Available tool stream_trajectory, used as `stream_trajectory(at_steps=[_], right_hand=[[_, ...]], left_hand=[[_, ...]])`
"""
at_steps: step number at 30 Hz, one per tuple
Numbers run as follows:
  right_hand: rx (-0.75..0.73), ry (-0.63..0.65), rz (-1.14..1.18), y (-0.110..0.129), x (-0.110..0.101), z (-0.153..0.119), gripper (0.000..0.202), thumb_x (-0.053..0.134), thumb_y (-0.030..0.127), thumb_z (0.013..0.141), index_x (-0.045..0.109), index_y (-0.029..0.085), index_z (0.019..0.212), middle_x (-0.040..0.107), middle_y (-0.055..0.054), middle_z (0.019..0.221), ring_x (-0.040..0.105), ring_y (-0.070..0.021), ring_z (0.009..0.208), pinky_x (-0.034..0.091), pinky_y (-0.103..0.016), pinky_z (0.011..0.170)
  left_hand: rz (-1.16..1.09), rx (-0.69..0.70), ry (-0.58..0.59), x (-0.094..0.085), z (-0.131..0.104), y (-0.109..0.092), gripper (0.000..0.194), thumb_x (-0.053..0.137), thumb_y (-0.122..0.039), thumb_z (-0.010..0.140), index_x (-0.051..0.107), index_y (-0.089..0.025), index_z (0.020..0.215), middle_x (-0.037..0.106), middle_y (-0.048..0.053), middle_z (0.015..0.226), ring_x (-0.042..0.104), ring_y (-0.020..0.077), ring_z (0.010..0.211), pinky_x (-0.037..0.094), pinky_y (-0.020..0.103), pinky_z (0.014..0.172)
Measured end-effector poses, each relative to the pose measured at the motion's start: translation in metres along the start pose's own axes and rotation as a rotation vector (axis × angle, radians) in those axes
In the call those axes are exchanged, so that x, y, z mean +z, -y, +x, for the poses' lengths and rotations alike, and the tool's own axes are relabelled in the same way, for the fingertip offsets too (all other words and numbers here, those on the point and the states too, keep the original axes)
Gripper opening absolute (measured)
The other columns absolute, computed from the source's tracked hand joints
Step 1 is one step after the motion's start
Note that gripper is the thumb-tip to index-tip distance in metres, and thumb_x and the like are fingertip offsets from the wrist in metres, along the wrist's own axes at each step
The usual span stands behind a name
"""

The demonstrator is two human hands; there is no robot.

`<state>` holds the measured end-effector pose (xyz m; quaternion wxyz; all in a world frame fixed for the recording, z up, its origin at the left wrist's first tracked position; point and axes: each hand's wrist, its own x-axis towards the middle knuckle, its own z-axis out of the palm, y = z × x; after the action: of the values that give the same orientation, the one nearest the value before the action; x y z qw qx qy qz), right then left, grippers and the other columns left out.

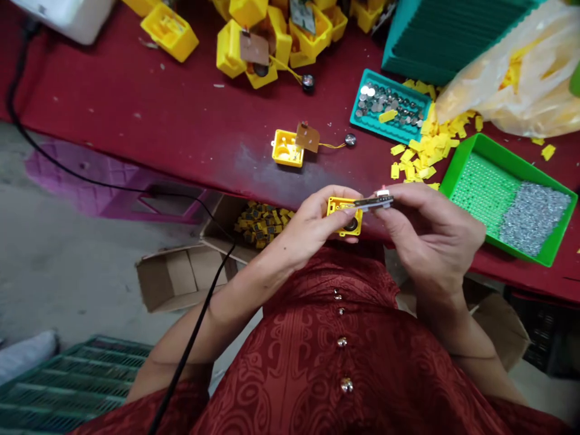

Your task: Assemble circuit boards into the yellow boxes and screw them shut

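Now your left fingers [334,222] hold yellow case [342,204], right fingers [395,226] circuit board [374,202] at its rim; likely light, fragile: pinch edges.

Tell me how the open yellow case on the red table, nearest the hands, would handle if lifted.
The yellow case looks like thin-walled plastic, so probably light and stiff. The brown board overlaps its edge and might slip. The round part, on thin wires, would likely dangle.

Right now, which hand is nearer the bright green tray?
Right. Your right hand, pinching a thin board, is beside the bright green tray, at its left; your left hand, holding a yellow case, is farther left.
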<state>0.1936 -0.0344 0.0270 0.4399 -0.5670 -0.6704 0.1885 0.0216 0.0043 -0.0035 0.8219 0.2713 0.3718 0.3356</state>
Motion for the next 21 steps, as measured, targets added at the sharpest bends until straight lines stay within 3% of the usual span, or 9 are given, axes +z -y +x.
stream_trajectory(at_steps=[5,8,13,18,21], right_hand=[[-0.176,0.17,-0.068,0.005,-0.004,-0.003,0.023,0.067,0.013,0.098,0.079,0.029,0.108,0.081,-0.002,0.102,0.077,-0.0182,0.091,0.064,-0.035,0.083],[-0.241,0.224,-0.104,0.01,-0.006,-0.002,0.026,0.068,0.009,0.096,0.079,0.027,0.111,0.081,-0.004,0.104,0.076,-0.0172,0.091,0.064,-0.033,0.084],[-0.31,0.348,-0.165,0.021,-0.013,0.003,0.023,0.064,0.011,0.098,0.078,0.027,0.106,0.081,-0.003,0.1,0.074,-0.016,0.087,0.062,-0.031,0.079],[-0.264,0.482,-0.153,0.027,-0.02,0.004,0.021,0.059,0.012,0.102,0.075,0.024,0.11,0.08,-0.003,0.108,0.075,-0.0152,0.097,0.062,-0.029,0.086],[-0.183,0.395,-0.131,0.026,-0.018,0.005,0.02,0.063,0.01,0.101,0.074,0.024,0.111,0.08,-0.002,0.107,0.076,-0.0136,0.097,0.061,-0.027,0.088]], left_hand=[[-0.171,-0.081,0.049,-0.012,-0.008,-0.012,0.037,0.08,-0.011,0.069,0.069,-0.019,0.103,0.075,0.001,0.097,0.069,0.0127,0.08,0.056,0.025,0.071],[-0.187,-0.107,0.085,-0.014,-0.011,-0.016,0.038,0.08,-0.013,0.067,0.07,-0.019,0.103,0.076,0.002,0.099,0.07,0.0147,0.081,0.054,0.027,0.072],[-0.058,-0.061,0.027,-0.009,-0.012,-0.016,0.027,0.077,-0.013,0.076,0.069,-0.019,0.101,0.077,0.003,0.1,0.069,0.0148,0.086,0.054,0.029,0.083],[0.002,-0.041,0.042,-0.009,-0.012,-0.017,0.027,0.075,-0.01,0.077,0.071,-0.019,0.102,0.074,0.0,0.094,0.066,0.0129,0.081,0.052,0.026,0.078],[-0.024,-0.024,0.066,-0.009,-0.01,-0.018,0.03,0.08,-0.011,0.077,0.071,-0.02,0.104,0.072,-0.002,0.088,0.066,0.0115,0.078,0.052,0.024,0.077]])
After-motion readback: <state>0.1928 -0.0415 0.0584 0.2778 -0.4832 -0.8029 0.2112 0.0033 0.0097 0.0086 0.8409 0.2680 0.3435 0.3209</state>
